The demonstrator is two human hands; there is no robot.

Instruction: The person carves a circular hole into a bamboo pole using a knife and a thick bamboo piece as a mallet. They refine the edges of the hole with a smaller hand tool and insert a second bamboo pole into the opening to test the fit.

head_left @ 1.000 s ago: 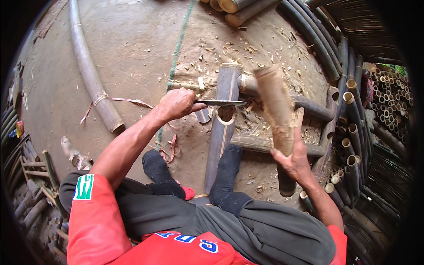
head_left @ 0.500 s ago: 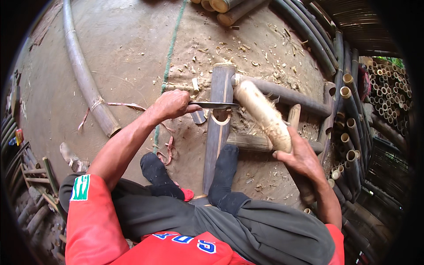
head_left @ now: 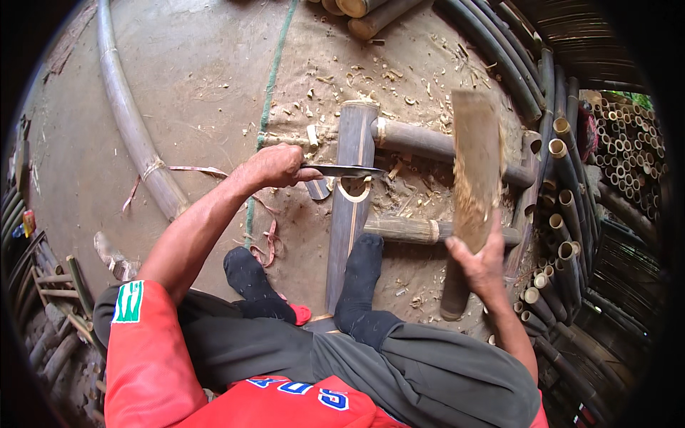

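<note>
My left hand is closed round the grip of a dark-bladed knife. The blade lies crosswise over an upright-lying bamboo pole, at the upper edge of a rounded hole cut in it. My right hand grips a thick wooden mallet, raised to the right of the pole. One side of the mallet's head is rough and chewed pale; its darker handle end shows below my fist. My feet in black socks stand either side of the pole's lower part.
Two bamboo rails run right from the pole to another bamboo post. Wood chips litter the ground. A long curved bamboo pole lies at left, near a pink tape. Bamboo stacks line the right side.
The mallet has swung up and to the right, away from the knife, and turned in my right hand. My left hand and the knife stay nearly in place on the pole.
</note>
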